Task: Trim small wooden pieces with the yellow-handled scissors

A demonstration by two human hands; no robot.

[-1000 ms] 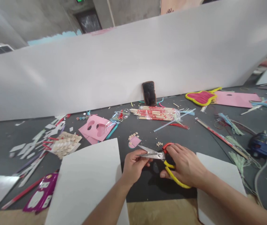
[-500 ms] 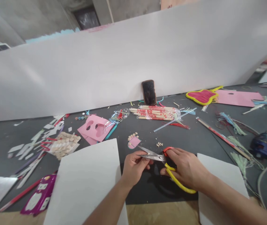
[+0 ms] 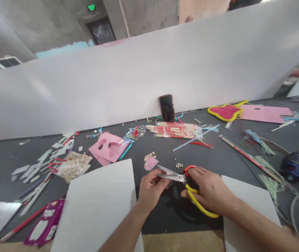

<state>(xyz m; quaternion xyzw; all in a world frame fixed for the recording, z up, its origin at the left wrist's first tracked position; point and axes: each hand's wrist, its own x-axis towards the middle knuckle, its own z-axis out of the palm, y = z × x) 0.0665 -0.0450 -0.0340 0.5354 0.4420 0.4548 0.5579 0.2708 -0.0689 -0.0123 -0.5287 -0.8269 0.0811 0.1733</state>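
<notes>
My right hand (image 3: 209, 190) is closed round the handles of a pair of scissors (image 3: 182, 180), one loop red, the other yellow. The steel blades point left and are slightly parted. My left hand (image 3: 151, 189) is pinched right at the blades; what its fingertips hold is too small to make out. Just beyond the blade tips lie a small pink paper piece (image 3: 151, 162) and a scatter of little beads (image 3: 178, 165) on the dark table (image 3: 165, 213).
White sheets lie at the left (image 3: 97, 206) and the right (image 3: 249, 206) of my hands. A phone (image 3: 166, 107) leans on the white partition (image 3: 139, 77). Further out lie packed sticks (image 3: 177, 128), pink cut card (image 3: 109, 147), a blue glue gun (image 3: 298, 168) and paper scraps.
Both hands stay together on the scissors, with little change. The view has tilted slightly, so everything sits a bit lower in the picture.
</notes>
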